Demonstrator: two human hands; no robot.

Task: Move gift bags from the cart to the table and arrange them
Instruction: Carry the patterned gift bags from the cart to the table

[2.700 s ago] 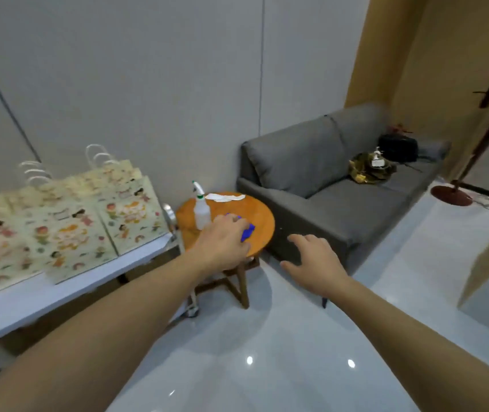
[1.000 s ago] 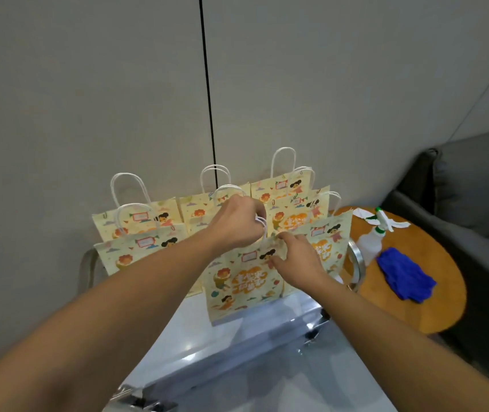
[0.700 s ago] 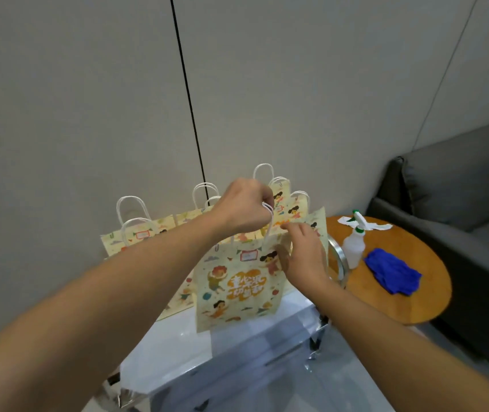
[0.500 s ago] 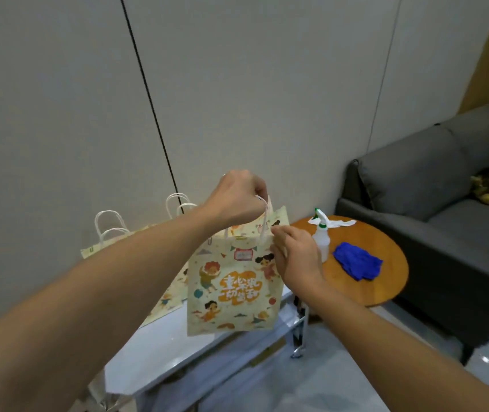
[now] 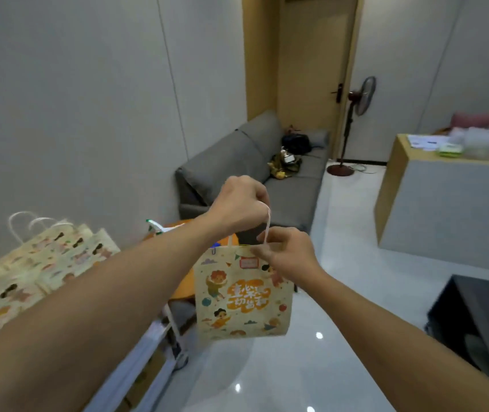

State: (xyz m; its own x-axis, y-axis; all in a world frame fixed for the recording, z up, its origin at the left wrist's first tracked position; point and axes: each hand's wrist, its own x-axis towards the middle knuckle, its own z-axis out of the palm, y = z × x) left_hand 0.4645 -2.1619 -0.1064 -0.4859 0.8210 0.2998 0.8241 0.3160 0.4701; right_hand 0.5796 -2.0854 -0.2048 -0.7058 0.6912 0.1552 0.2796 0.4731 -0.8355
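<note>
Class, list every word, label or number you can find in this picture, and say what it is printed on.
Orange lettering on the hanging cream paper gift bag: Chinese-style characters, too blurred to read.
Small red-framed label near that bag's top: too small to read.
Cream paper gift bags on the cart: pictures only, no legible text.
Papers on the wooden counter: blurred.

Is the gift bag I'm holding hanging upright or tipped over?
Upright. The gift bag hangs by its white handle from the left hand, print right way up, while the right hand pinches its top edge.
</note>
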